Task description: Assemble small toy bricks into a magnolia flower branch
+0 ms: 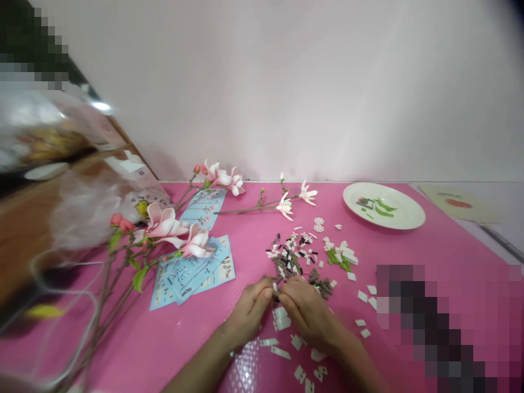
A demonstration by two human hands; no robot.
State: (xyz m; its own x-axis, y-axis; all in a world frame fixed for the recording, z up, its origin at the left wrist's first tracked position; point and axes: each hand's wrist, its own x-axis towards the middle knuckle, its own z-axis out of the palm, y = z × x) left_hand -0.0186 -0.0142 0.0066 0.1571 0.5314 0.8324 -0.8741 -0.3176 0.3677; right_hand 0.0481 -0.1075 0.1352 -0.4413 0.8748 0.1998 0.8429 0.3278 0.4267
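Two hands meet: left hand [248,312] and right hand [309,317] pinch white brick [274,286], loose bricks [292,261] just ahead.

Hot-pink mat [135,349] with diamond pattern, white, brown and green bricks [290,256], pale blue instruction sheets [184,286].

No wording can be read anywhere. The pale blue printed paper sheets [200,275] on the pink mat [254,207] carry only tiny marks, too small to make out, and the white label [141,173] on the crinkled clear plastic bag [82,213] shows a blurred square code.
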